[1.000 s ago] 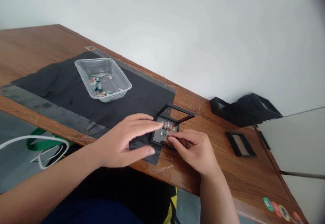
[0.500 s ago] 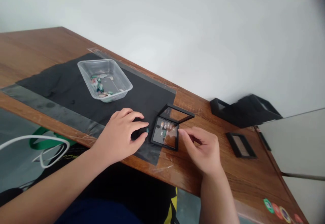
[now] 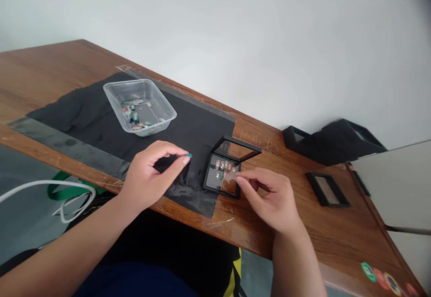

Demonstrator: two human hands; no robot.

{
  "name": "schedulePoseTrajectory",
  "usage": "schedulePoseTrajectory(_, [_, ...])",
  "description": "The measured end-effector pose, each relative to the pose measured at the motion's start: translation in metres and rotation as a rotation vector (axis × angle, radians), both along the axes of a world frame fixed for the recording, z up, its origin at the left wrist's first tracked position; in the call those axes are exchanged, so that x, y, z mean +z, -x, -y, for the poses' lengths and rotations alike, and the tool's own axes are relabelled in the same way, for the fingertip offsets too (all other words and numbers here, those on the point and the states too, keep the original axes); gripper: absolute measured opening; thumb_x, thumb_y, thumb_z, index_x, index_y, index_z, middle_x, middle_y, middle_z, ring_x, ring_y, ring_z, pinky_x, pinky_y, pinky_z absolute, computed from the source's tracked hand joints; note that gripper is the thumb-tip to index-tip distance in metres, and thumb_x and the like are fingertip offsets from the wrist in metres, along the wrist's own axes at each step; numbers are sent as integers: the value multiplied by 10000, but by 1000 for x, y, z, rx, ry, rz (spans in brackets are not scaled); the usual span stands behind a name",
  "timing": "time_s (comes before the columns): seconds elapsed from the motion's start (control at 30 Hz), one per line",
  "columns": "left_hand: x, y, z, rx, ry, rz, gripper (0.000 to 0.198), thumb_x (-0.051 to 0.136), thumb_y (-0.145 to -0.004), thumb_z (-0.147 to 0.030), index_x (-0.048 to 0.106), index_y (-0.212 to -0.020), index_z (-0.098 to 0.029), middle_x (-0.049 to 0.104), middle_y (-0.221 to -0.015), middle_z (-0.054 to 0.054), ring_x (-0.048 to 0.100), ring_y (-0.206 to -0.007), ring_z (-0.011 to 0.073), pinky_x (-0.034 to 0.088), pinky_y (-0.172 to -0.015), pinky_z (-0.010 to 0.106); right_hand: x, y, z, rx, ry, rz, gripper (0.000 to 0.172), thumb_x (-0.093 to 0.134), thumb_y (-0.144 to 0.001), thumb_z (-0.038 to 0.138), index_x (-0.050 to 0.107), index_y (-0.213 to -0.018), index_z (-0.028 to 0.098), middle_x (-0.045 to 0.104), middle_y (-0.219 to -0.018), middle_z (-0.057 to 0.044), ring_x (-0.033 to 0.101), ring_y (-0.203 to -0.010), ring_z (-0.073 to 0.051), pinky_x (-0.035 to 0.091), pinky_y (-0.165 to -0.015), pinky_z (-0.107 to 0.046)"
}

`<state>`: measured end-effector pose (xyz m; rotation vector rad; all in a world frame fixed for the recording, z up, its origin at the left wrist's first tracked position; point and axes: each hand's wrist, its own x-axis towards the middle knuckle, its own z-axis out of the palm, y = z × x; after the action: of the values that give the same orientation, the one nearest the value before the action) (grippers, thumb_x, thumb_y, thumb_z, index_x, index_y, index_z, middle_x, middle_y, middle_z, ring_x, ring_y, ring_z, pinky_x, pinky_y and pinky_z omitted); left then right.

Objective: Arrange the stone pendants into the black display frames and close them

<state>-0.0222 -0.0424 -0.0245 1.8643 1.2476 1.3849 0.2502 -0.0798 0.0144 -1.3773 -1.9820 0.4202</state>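
Note:
A small black display case (image 3: 222, 174) lies open at the edge of a black mat (image 3: 101, 117), with several small pieces on its inner panel and its framed lid (image 3: 236, 149) tilted up behind. My left hand (image 3: 151, 176) hovers just left of the case, thumb and forefinger pinched on a tiny teal piece (image 3: 189, 155). My right hand (image 3: 269, 196) rests at the case's right front corner, its fingertips pinched on a small pale piece (image 3: 230, 176) over the panel.
A clear plastic tub (image 3: 141, 106) with several small colourful pieces stands on the mat further back. Black frames (image 3: 333, 142) are stacked against the wall at the right, and one flat frame (image 3: 327, 189) lies on the wooden table. Round stickers (image 3: 380, 279) mark the near right edge.
My left hand left the case, picked the teal piece off the mat and lifted it. My right hand drew back slightly and now pinches a pale piece at the case.

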Motion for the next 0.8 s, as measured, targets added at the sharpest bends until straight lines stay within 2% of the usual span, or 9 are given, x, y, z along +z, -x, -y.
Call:
schedulePoseTrajectory(0.1, [-6, 2, 0, 92, 66, 82, 113, 700, -911, -319, 734, -966, -226, 738, -917, 22, 666, -841, 182, 541, -810, 339, -1, 0, 0, -8, 12, 5, 111, 686, -907, 267, 780, -882, 215, 694, -676, -11, 573, -554, -131, 435, -543, -272])
schedulePoseTrajectory(0.23, [-6, 0, 3, 50, -1, 41, 73, 676, -923, -265, 711, -971, -223, 723, -967, 22, 666, -914, 188, 528, -857, 338, -1, 0, -1, -21, -3, -3, 87, 699, -893, 258, 775, -878, 219, 682, -656, 5, 567, -542, -125, 436, -542, -268])
schedulePoseTrajectory(0.4, [3, -2, 6, 29, -99, -26, 85, 666, -913, -175, 688, -983, -218, 708, -986, 22, 670, -913, 180, 527, -845, 321, 0, 3, -1, 1, 33, 1, 85, 700, -893, 237, 785, -893, 236, 745, -755, 0, 603, -584, -119, 456, -575, -258])
schedulePoseTrajectory(0.5, [8, -5, 8, -59, -223, -51, 148, 659, -899, -98, 681, -999, -205, 714, -927, 25, 661, -866, 173, 528, -801, 321, 1, 5, 0, 34, 45, -16, 93, 715, -879, 236, 780, -946, 231, 749, -776, -3, 580, -573, -112, 452, -573, -252])
schedulePoseTrajectory(0.67, [14, -21, 19, -279, -339, -69, 211, 650, -892, -37, 692, -1031, -190, 741, -874, 29, 648, -851, 174, 534, -817, 342, 7, 7, 5, 228, 156, -153, 208, 744, -850, 281, 758, -1044, 205, 653, -666, 17, 522, -548, -109, 423, -551, -242])
schedulePoseTrajectory(0.8, [14, -35, 27, -388, -392, -83, 235, 670, -893, -67, 737, -1050, -229, 727, -879, 32, 616, -864, 188, 527, -805, 358, 10, 8, 9, 368, 350, -275, 197, 743, -868, 372, 763, -977, 209, 560, -626, 38, 454, -535, -96, 365, -524, -237])
